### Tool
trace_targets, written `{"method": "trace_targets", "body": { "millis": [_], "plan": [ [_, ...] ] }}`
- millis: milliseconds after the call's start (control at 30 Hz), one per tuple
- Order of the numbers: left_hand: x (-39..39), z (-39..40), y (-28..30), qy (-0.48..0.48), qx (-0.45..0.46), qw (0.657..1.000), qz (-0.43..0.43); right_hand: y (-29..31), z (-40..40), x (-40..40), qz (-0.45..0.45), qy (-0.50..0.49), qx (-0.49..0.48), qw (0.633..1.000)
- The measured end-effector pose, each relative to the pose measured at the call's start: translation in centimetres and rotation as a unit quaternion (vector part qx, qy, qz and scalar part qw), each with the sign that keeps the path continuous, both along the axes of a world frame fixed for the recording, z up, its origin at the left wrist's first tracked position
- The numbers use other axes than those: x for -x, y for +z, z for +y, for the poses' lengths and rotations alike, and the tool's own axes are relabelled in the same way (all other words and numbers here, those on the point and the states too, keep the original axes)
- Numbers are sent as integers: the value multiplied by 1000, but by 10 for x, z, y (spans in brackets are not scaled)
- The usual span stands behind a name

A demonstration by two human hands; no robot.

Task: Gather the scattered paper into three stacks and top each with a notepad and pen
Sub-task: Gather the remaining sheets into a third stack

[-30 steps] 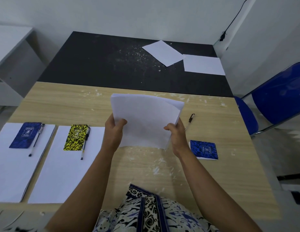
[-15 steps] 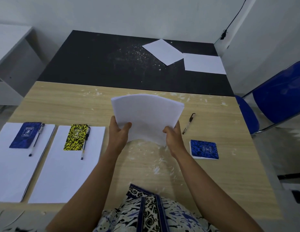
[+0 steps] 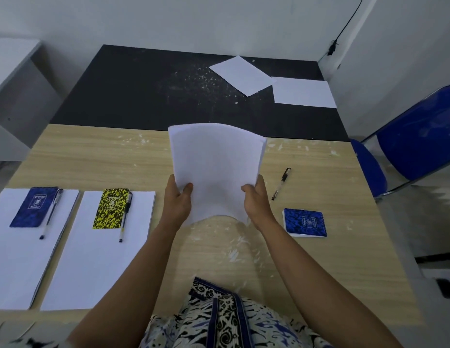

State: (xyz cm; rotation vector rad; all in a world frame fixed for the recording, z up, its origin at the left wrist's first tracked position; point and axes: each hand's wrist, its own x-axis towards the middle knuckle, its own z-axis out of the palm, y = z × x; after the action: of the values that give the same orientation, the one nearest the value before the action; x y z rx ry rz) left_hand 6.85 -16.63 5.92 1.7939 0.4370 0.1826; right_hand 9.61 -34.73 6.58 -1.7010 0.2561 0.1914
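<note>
A: What lies at the left?

B: Two finished stacks on the counter [image 3: 98, 156], each topped with notepad and pen.

A: And the hands?

B: Left hand [image 3: 177, 200] and right hand [image 3: 256, 199] pinch the third sheaf of paper [image 3: 216, 167] by its lower corners, held above mid-counter.

A: Next?

B: Probably squaring it and laying it down, then adding the blue notepad [image 3: 305, 223] and loose pen [image 3: 281, 183]. Two sheets [image 3: 244, 75] lie far off.

Wooden table [image 3: 93, 159] — pale matt grain, showing flecks of white. Beyond it, black tabletop [image 3: 143, 91] looking matt and speckled. Paper sheaf [image 3: 216, 169] above the wooden table — smooth white, bending. Right of it, blue notepad [image 3: 305, 222] showing mottled card cover; blue chair [image 3: 417, 136] gleaming glossy plastic.
</note>
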Motion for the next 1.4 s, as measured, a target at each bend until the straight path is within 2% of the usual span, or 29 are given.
{"method": "trace_targets", "body": {
  "millis": [367,567,733,833,900,1000,1067,1200,1300,1400],
  "plan": [
    [-47,-11,-13,-21,-8,994,109,-26,-26,-26,3,-29,129,991],
    [-87,-25,-18,-49,-56,984,159,-43,-37,-60,31,-34,179,983],
    [-123,-35,-26,-71,-92,970,212,-58,-48,-98,54,-7,184,981],
    [-144,-34,-39,-86,-135,948,275,-68,-55,-121,67,28,208,975],
    [-159,-35,-51,-95,-173,922,333,-77,-61,-137,86,43,250,963],
    [-179,-42,-62,-79,-298,849,429,-89,-70,-156,120,66,338,931],
    [-192,-49,-66,-57,-354,834,419,-95,-74,-171,98,39,396,912],
    [-224,-63,-74,-47,-405,856,318,-104,-73,-205,14,-6,409,912],
    [-256,-78,-86,-108,-400,881,227,-114,-74,-243,-27,18,438,898],
    [-294,-97,-98,-189,-422,873,154,-125,-79,-288,-48,31,489,870]
  ]
}}
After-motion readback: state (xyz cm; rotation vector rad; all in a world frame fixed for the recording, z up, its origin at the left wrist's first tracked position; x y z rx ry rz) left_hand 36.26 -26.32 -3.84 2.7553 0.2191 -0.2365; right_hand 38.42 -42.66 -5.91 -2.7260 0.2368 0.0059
